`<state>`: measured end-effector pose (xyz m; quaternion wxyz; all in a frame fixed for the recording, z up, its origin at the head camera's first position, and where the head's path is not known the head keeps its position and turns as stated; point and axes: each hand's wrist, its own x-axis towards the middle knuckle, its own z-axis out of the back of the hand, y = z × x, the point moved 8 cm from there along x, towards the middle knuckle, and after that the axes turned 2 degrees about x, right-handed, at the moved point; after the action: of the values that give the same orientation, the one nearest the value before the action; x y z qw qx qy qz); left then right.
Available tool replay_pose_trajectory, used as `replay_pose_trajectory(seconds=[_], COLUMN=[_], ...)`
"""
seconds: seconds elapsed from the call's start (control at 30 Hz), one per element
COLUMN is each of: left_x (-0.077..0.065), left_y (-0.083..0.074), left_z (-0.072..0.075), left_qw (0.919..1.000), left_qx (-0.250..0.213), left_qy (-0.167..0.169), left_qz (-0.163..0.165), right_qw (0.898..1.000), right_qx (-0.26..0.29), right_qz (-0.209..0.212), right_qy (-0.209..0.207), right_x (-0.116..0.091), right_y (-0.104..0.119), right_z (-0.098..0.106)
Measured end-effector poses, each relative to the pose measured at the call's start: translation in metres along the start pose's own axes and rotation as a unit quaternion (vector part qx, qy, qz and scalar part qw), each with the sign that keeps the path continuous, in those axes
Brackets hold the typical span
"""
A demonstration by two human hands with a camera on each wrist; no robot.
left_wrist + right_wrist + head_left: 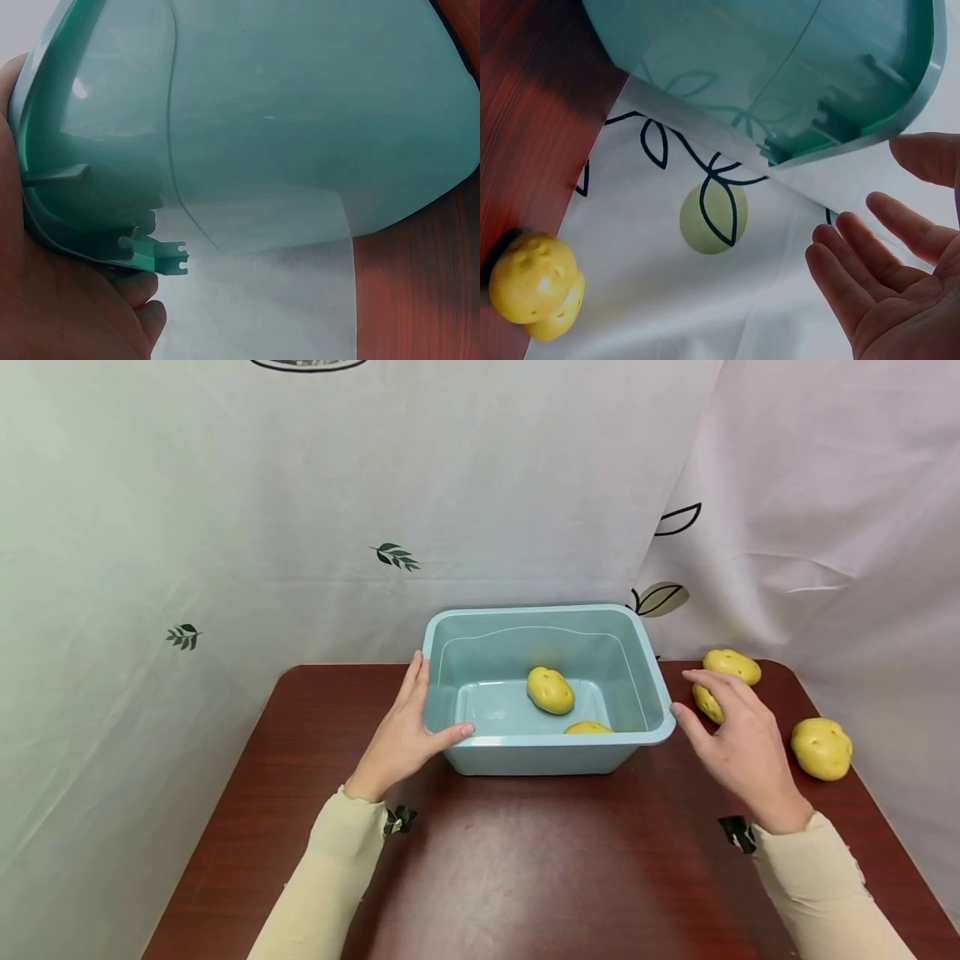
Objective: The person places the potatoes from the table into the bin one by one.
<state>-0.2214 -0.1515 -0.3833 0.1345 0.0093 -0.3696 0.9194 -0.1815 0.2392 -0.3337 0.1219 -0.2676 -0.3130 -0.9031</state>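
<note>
A light blue plastic basin (525, 753) stands toward the back of the wooden table. Inside it lie a yellow potato (551, 691) and a second potato (588, 727), partly hidden by the front wall. My left hand (405, 735) holds the basin's left front corner, thumb over the front rim and fingers along the left side. In the left wrist view its fingertips (153, 319) show beneath the rim (34, 112). At the right front corner, my right hand (738, 747) has its fingers spread and relaxed, with the thumb tip right at the rim (922, 97).
To the right, behind my right hand, two potatoes lie close together: one at the back edge (732, 667), the other partly covered by the hand (707, 703). Another potato (821, 748) sits near the table's right edge. A patterned white cloth (525, 485) hangs behind the table (525, 860).
</note>
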Motion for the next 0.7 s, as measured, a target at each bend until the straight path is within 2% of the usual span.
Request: replay_pose_trajectory(seconds=[0.7], left_x=[0.000], left_y=[0.000], left_z=[0.001], left_qw=[1.0000], left_qx=[0.006], left_qy=[-0.001], left_qz=[-0.001], right_qw=[0.999], right_qx=[-0.022], right_qz=[-0.010], right_qy=[-0.025], right_x=[-0.010], right_y=[-0.033], right_z=[0.016])
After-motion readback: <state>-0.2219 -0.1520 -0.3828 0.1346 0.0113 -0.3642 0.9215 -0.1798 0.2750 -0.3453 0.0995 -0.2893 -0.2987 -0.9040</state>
